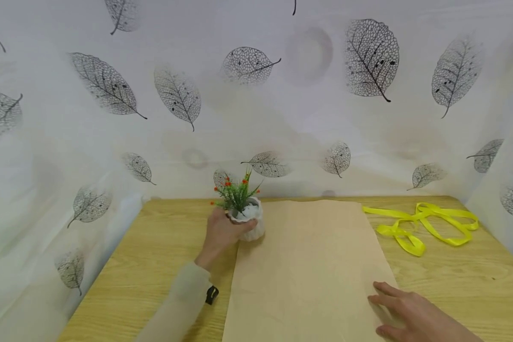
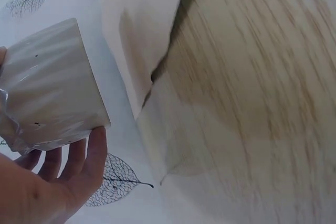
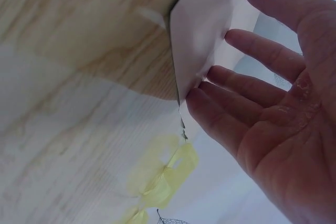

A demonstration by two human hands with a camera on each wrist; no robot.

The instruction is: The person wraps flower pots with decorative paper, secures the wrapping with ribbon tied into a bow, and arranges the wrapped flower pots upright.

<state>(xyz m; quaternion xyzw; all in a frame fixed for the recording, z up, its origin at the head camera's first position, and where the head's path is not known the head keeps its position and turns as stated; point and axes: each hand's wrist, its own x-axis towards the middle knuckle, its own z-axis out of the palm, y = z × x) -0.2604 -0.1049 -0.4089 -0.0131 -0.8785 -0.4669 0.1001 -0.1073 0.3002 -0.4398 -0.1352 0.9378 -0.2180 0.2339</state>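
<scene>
My left hand (image 1: 225, 231) grips a small white ribbed flower pot (image 1: 254, 228) with green leaves and red-orange blooms (image 1: 237, 195). In the left wrist view the fingers curl along the side of the pot (image 2: 58, 85), whose base hangs over the table. A long sheet of brown paper (image 1: 308, 266) lies flat, its far left corner under the pot in the head view. My right hand (image 1: 410, 311) rests at the sheet's right edge with fingers spread; in the right wrist view its straight fingertips (image 3: 197, 100) touch the paper (image 3: 202, 30).
A loose yellow ribbon (image 1: 436, 225) lies looped at the back right of the wooden table (image 1: 154, 270), one end reaching the paper. Behind the table hangs a pale sheet with a leaf print (image 1: 256, 114). A black wristband (image 1: 212, 295) shows by the left sleeve.
</scene>
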